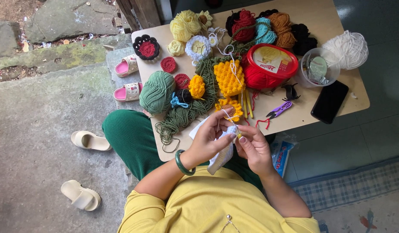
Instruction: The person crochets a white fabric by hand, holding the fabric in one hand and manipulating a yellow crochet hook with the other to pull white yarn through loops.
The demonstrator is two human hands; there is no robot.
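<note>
Piece in hand: white crocheted fabric strip [222, 152], soft yarn, between both sets of fingers, hanging down past the palms toward the yellow shirt.
Left hand [207, 140]: fingers curled and pressed together, pinching the upper edge of the white piece between thumb and forefinger; green bangle at the wrist.
Right hand [252, 146]: fingers closed around a thin yellow-handled crochet hook [237, 132], tip just beyond the fingertips and touching the white piece.
Feed: white yarn strand [227, 115] rising from the fingertips to the low wooden table [303, 114].
Handling, judged: very light, limp, stretchy; no fragility, but loose loops liable to snag or unravel under a pull.
Hold, judged: best near the working edge, close beside the hook, pinch gentle.
Beyond the fingertips: yellow crocheted flower [229, 107]; dark green loose yarn [182, 114]; purple thread snips [279, 109], well right of the right fingers.
</note>
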